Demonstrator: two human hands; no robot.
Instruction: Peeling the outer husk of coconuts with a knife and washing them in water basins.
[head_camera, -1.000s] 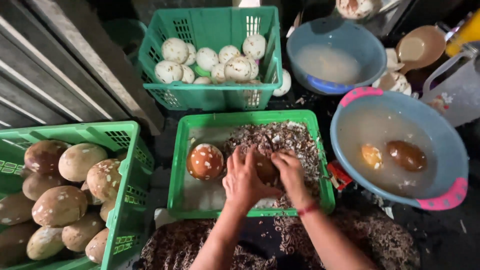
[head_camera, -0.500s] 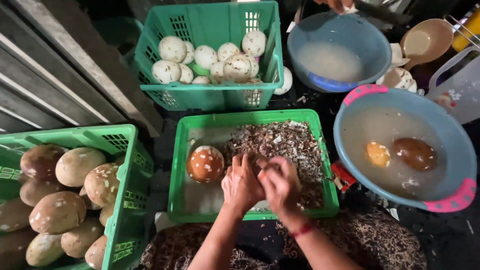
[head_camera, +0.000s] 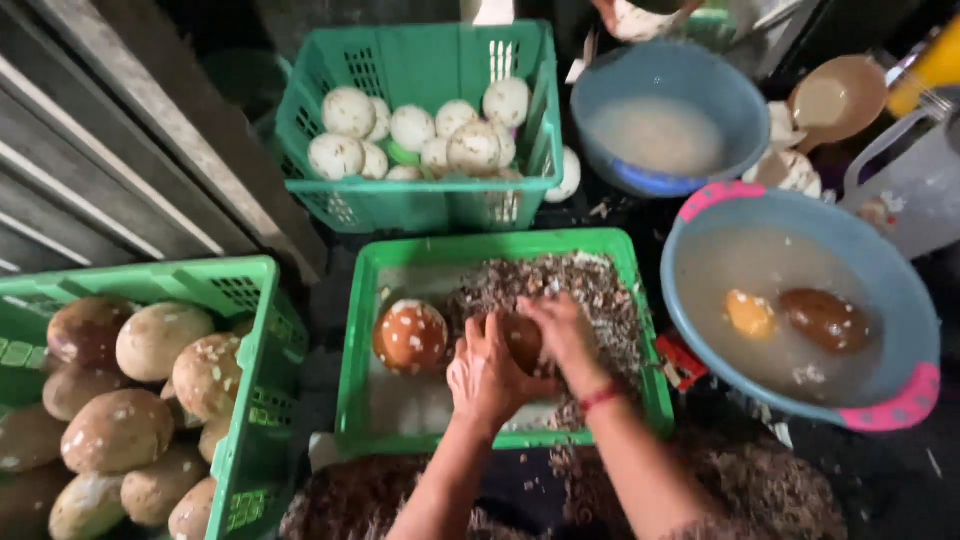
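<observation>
Left hand (head_camera: 487, 375) and right hand (head_camera: 562, 330) grasping 1 brown coconut (head_camera: 520, 340) over the green crate (head_camera: 500, 440), fingers curled around it.

Grey corrugated metal sheet (head_camera: 90, 170) slanting at left. Dark floor (head_camera: 900, 480) littered with brown husk scraps (head_camera: 760, 490). Dim surroundings, light from above.

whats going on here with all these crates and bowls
A person's left hand and right hand are closed around a round brown fruit over the middle green crate, which holds a heap of brown scrapings and another speckled fruit. The left crate is full of unpeeled brown ones, the far crate holds white peeled ones, and two pieces soak in the blue basin.
</observation>
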